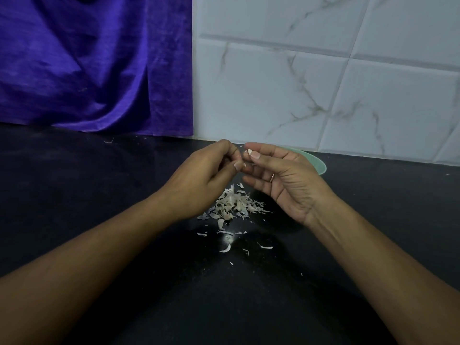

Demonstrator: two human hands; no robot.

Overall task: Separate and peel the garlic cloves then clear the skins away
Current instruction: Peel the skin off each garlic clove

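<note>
A small pale garlic clove (249,152) is pinched between the thumb and fingers of my right hand (281,178), palm turned up, a ring on one finger. My left hand (206,168) meets it from the left, its curled fingertips picking at the clove or its skin. Both hands hover above the black counter (99,195). Directly below them lies a heap of dry white garlic skins (232,204), with a few loose flakes (225,249) scattered nearer to me.
A light green bowl (317,163) stands behind my right hand, mostly hidden; its contents cannot be seen. A purple cloth (99,66) hangs at the back left. White marbled wall tiles (323,83) close off the back right.
</note>
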